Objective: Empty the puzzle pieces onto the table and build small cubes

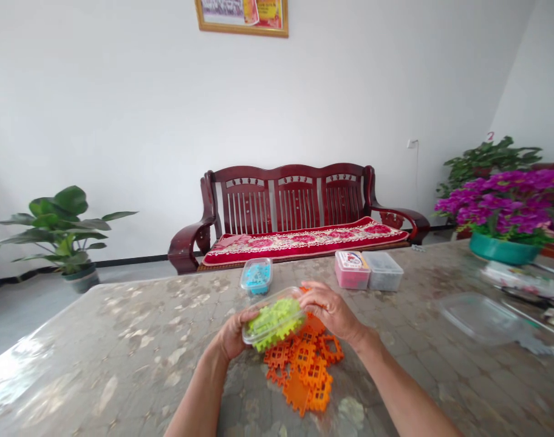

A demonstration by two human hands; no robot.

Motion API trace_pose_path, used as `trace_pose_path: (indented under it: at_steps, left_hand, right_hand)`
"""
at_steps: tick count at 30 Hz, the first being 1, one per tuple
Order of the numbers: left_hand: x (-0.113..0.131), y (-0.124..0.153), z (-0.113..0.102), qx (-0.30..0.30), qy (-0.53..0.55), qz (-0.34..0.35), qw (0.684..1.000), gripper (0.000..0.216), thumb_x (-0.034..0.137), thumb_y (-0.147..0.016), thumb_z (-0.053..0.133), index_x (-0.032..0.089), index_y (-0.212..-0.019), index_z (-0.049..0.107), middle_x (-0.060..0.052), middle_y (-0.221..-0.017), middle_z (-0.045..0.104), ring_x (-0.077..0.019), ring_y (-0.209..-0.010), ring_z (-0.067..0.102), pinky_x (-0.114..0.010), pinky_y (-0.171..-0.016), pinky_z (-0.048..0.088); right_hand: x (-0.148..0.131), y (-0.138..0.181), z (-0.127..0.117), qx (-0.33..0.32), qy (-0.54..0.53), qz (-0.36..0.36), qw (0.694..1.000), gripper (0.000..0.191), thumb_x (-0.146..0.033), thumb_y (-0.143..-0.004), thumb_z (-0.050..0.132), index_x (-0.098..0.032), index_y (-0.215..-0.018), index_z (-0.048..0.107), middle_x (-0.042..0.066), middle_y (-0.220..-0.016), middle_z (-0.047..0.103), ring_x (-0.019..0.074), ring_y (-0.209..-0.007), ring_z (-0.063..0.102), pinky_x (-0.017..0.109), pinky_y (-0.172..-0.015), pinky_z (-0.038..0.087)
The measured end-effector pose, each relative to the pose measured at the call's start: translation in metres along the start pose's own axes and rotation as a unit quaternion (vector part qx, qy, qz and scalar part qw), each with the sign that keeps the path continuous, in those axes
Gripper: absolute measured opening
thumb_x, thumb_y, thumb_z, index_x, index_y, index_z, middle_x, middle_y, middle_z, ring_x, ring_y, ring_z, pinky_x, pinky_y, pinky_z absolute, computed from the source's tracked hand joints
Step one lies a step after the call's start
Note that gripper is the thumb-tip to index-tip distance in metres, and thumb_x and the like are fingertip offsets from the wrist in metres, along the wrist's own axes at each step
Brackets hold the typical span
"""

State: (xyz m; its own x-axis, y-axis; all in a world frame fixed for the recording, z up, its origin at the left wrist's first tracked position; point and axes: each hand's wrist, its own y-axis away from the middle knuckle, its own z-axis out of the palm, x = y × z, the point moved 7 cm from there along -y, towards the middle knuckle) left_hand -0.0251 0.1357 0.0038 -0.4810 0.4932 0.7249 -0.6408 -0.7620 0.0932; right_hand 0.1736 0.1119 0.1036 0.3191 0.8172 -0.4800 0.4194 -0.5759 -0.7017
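Note:
My left hand (235,332) grips the left end of a clear plastic box (249,335) filled with lime-green toothed building pieces (277,320). At the box's far right corner, the fingers of my right hand (328,308) are bent over the rim and hold it too. The box is raised and tilted above the table. Below and to its right lies a loose pile of orange interlocking building pieces (304,361), some with window-like openings. Part of that pile is hidden behind the box and my right hand.
A clear box of blue pieces (257,276) stands at the table's far edge, with a pink box (352,271) and a grey-clear box (383,271) to its right. A transparent lid (480,317) lies at right, near purple flowers (509,203) in a teal pot. Beyond the table stands a wooden bench (295,200).

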Motion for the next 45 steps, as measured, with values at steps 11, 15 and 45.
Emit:
trace_pose_path:
  at_steps: [11, 15, 45]
  left_hand:
    - [-0.005, -0.004, -0.016, 0.144, 0.017, 0.016, 0.989, 0.044, 0.03, -0.08, 0.059, 0.005, -0.116, 0.064, -0.016, -0.101, 0.074, -0.0294, -0.1, 0.068, -0.041, -0.094, 0.049]
    - [-0.005, -0.006, -0.013, 0.195, -0.018, 0.04, 0.98, 0.046, 0.032, -0.078, 0.061, 0.004, -0.115, 0.065, -0.016, -0.093, 0.075, -0.0287, -0.089, 0.07, -0.039, -0.086, 0.053]
    - [0.005, 0.001, 0.035, 0.1, -0.167, 0.179, 0.964, 0.08, 0.02, -0.062, 0.076, 0.024, -0.136, 0.046, -0.01, -0.136, 0.055, -0.0317, -0.122, 0.051, -0.041, -0.097, 0.046]
  right_hand:
    - [-0.005, 0.003, 0.017, -0.008, -0.022, 0.098, 0.995, 0.018, -0.029, -0.093, 0.05, -0.022, -0.079, 0.058, -0.001, -0.077, 0.061, 0.0145, -0.076, 0.057, 0.025, -0.074, 0.043]
    - [0.003, 0.004, 0.013, 0.031, -0.034, 0.139, 0.989, 0.016, -0.027, -0.091, 0.049, -0.021, -0.078, 0.055, -0.003, -0.073, 0.058, 0.0132, -0.072, 0.054, 0.023, -0.069, 0.041]
    - [0.01, 0.025, -0.005, 0.342, -0.018, 0.166, 0.925, 0.018, -0.036, -0.092, 0.044, -0.022, -0.084, 0.053, 0.001, -0.077, 0.057, 0.0163, -0.076, 0.055, 0.028, -0.073, 0.045]
